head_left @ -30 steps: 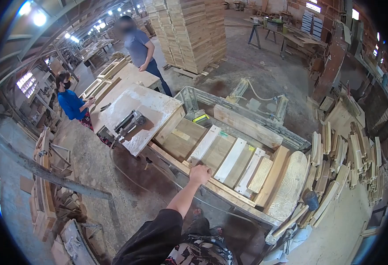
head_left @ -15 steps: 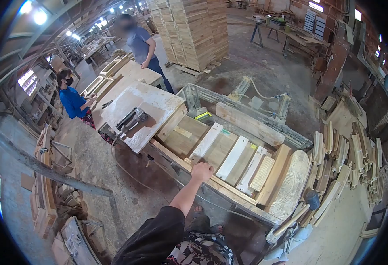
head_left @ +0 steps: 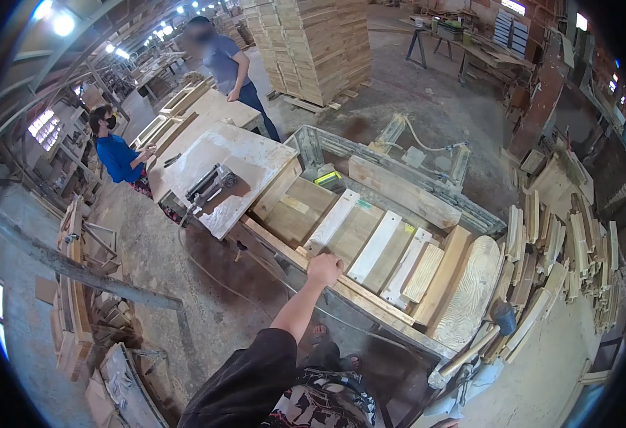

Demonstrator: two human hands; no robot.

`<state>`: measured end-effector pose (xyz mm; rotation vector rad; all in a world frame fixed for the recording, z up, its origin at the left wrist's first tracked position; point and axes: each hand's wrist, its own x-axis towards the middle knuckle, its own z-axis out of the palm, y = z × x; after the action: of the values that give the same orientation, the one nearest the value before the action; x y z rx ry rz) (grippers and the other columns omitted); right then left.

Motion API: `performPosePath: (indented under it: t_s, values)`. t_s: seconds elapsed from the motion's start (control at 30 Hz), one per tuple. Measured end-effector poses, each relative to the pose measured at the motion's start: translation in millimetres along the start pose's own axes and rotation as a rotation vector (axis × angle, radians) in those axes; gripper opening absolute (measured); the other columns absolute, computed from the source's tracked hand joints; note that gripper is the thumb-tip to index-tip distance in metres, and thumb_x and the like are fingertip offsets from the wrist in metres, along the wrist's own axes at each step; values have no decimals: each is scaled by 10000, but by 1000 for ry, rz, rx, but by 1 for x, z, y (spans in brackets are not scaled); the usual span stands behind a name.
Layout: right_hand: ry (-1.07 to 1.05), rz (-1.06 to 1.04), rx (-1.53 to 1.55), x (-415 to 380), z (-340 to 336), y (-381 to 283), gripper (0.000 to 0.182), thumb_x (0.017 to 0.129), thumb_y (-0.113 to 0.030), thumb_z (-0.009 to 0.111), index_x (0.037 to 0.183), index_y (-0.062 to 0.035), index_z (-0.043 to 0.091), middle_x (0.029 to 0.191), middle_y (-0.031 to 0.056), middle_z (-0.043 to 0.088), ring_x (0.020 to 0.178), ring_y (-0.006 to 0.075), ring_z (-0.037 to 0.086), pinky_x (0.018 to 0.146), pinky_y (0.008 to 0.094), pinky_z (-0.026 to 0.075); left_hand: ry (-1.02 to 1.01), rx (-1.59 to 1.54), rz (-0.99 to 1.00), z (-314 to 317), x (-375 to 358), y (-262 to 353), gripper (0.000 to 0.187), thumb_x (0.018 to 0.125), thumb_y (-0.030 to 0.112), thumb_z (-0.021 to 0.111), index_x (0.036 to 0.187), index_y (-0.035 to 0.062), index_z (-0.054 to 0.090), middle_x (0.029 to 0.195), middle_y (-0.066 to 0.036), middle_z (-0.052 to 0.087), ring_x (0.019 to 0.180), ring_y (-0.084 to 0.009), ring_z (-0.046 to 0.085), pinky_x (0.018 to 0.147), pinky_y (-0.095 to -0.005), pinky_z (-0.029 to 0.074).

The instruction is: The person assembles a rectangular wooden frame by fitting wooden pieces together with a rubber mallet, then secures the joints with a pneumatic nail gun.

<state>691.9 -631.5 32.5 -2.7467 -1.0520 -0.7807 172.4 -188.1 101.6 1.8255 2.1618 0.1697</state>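
My left hand (head_left: 325, 270) is closed, its back toward me, at the near long rail (head_left: 370, 304) of a wooden frame lying on a bench. What its fingers hold, if anything, is hidden beneath them. Just beyond it ends one whitish slat (head_left: 333, 220). Two more whitish slats cross the frame to the right, the middle one (head_left: 375, 246) and another (head_left: 407, 267). Past these lie a short pale board (head_left: 423, 274) and a wide board with bold grain (head_left: 473, 296). A sliver of what looks like my right hand (head_left: 446, 424) shows at the bottom edge, fingers out of sight.
A nail gun (head_left: 211, 187) lies on the worktable (head_left: 256, 153) at left. Two people stand beyond it, one in a blue top (head_left: 116, 158), one in a grey shirt (head_left: 224, 64). A mallet (head_left: 504, 319) and loose wood strips (head_left: 541, 242) sit at right. A clamp machine (head_left: 398, 153) borders the bench.
My left hand stays closed at the near rail, shifted very slightly. A bit of skin has come in at the bottom edge. The view has tilted a little.
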Motion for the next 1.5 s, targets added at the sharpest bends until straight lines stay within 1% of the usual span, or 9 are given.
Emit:
performPosePath:
  t_s: [0.23, 0.3, 0.43, 0.93, 1.17, 1.2, 1.3, 1.37, 1.5]
  values:
    - [-89, 177, 166, 10, -10, -26, 182, 962, -157, 586, 1068, -47, 685, 929, 140, 678, 675, 269, 653, 563, 351, 541, 16, -22, -10, -3, -1, 1, 364, 886, 318, 505, 845, 64, 762, 868, -203, 712, 847, -372, 703, 815, -467, 564]
    - [157, -260, 18, 5, -2, -14, 195, 958, -134, 578, 1093, -20, 660, 918, 148, 669, 695, 269, 654, 579, 357, 542, 15, -25, -11, -1, -1, 1, 363, 879, 321, 511, 839, 64, 763, 860, -203, 711, 849, -372, 703, 811, -471, 563]
    - [-8, -68, -15, -2, 5, -14, 216, 963, -100, 552, 1128, 13, 634, 896, 177, 645, 712, 287, 647, 596, 371, 546, 36, -30, 19, -1, -1, -1, 358, 879, 319, 512, 839, 67, 763, 858, -203, 710, 844, -371, 703, 804, -470, 563]
    - [36, -238, 39, 6, -16, -31, 229, 957, -119, 575, 1143, 5, 624, 933, 183, 639, 744, 297, 643, 624, 381, 554, 68, -37, 28, 3, -2, -4, 318, 855, 308, 535, 835, 78, 754, 858, -188, 716, 822, -352, 710, 778, -471, 569]
    - [0, -188, 11, -25, 45, 16, 249, 950, -131, 584, 1158, 3, 612, 952, 187, 634, 763, 302, 639, 639, 386, 551, 27, 3, 38, 12, 2, -7, 321, 857, 328, 544, 832, 90, 757, 858, -181, 717, 823, -347, 708, 771, -464, 567]
    - [3, -162, 9, -74, 143, 86, 252, 949, -133, 585, 1160, 3, 610, 954, 187, 633, 765, 303, 639, 641, 386, 550, 7, 13, -6, 14, 4, -4, 311, 853, 340, 555, 840, 109, 763, 854, -171, 719, 827, -335, 709, 762, -449, 567]
    - [80, -162, 111, -21, 133, -95, 261, 946, -138, 589, 1166, 2, 605, 962, 189, 631, 773, 305, 638, 648, 388, 549, 129, 208, 331, 37, 3, -26, 250, 812, 355, 607, 876, 177, 771, 843, -114, 723, 840, -271, 702, 730, -379, 550]
    - [159, -268, 201, 33, 129, -218, 268, 944, -141, 592, 1171, 2, 602, 968, 190, 629, 779, 307, 637, 652, 390, 548, -27, -40, 84, 32, 9, -20, 254, 837, 305, 573, 820, 142, 767, 835, -99, 735, 894, -273, 710, 814, -516, 531]
    - [224, -381, 201, 54, 73, -312, 281, 941, -148, 597, 1179, 1, 595, 978, 193, 626, 790, 310, 635, 661, 392, 546, 240, 12, 214, 6, 3, -29, 330, 899, 326, 522, 804, 109, 752, 821, -124, 731, 788, -298, 720, 796, -451, 549]
